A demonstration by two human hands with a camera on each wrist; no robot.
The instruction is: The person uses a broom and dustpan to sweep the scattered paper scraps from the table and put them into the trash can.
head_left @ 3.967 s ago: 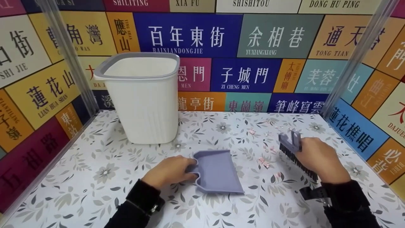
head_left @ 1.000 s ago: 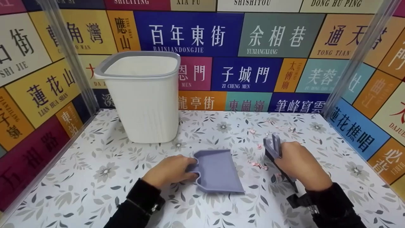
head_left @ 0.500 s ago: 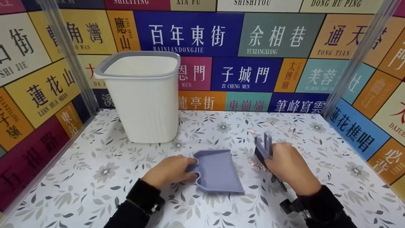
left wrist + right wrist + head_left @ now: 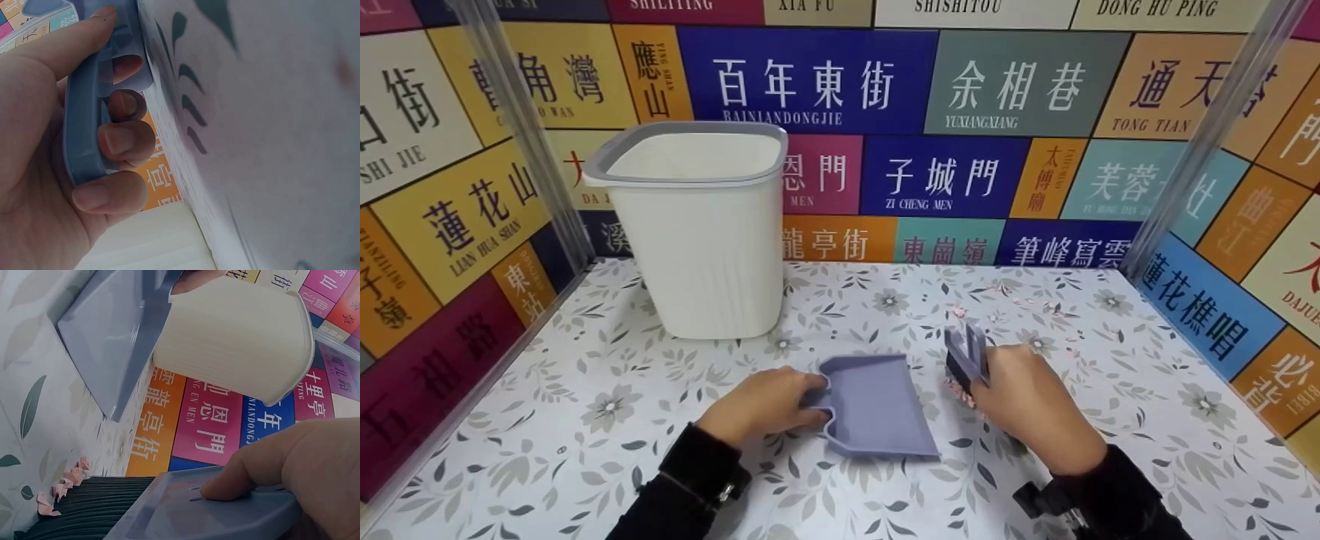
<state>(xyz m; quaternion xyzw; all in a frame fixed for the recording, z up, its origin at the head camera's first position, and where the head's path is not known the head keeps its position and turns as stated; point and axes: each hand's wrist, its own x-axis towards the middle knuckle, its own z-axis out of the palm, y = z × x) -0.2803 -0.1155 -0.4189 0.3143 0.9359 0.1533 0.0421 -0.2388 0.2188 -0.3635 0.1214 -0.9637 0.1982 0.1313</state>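
My left hand (image 4: 765, 405) grips the handle of a grey-purple dustpan (image 4: 877, 409), which lies on the table with its flat edge facing right. In the left wrist view, curled fingers (image 4: 121, 138) wrap the dustpan's handle (image 4: 84, 124). To the right of the pan, my right hand (image 4: 1031, 401) holds a grey hand brush (image 4: 966, 356) with dark bristles (image 4: 95, 500). Small pink paper scraps (image 4: 960, 391) lie against the bristles' left side, a short gap from the pan's edge. The right thumb presses on top of the brush in the right wrist view.
A white trash bin (image 4: 709, 255) with a grey rim stands at the back left. More pink scraps (image 4: 958, 311) are scattered on the flower-patterned table (image 4: 607, 450) behind the brush and toward the back right. Walls with coloured sign panels (image 4: 810, 79) enclose the back and sides.
My right hand has swept the brush leftward toward the dustpan, and pink scraps have moved along with it. The left hand, dustpan and bin have stayed in place.
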